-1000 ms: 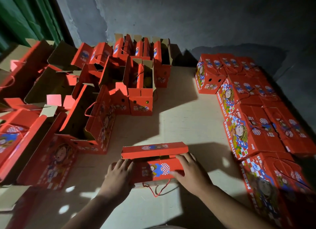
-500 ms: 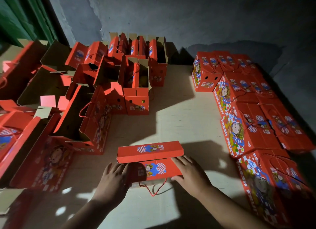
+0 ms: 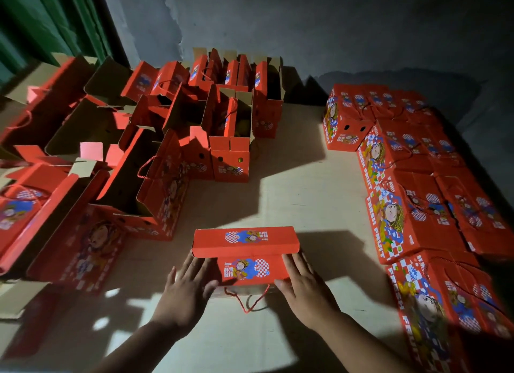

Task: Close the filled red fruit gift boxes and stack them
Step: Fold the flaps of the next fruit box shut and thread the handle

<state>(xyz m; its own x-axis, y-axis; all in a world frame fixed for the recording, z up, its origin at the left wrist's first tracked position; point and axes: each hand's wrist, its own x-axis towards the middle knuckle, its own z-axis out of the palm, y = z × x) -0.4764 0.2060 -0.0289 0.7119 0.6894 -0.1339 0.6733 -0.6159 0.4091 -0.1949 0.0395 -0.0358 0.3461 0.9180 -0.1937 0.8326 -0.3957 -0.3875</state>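
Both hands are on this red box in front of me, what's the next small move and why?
Probably press the near flap flat under the far flap: left hand and right hand lie flat at its ends, and the rope handle hangs out, so the box looks not fully shut.

Two hands are seen, the left hand (image 3: 187,292) and the right hand (image 3: 305,291), laid on one red box (image 3: 246,257) with a single rope handle (image 3: 248,300). To the right of that box about nine closed boxes (image 3: 409,219) are counted. To its left and beyond it, open boxes (image 3: 230,138) number roughly a dozen, the exact count being untellable.
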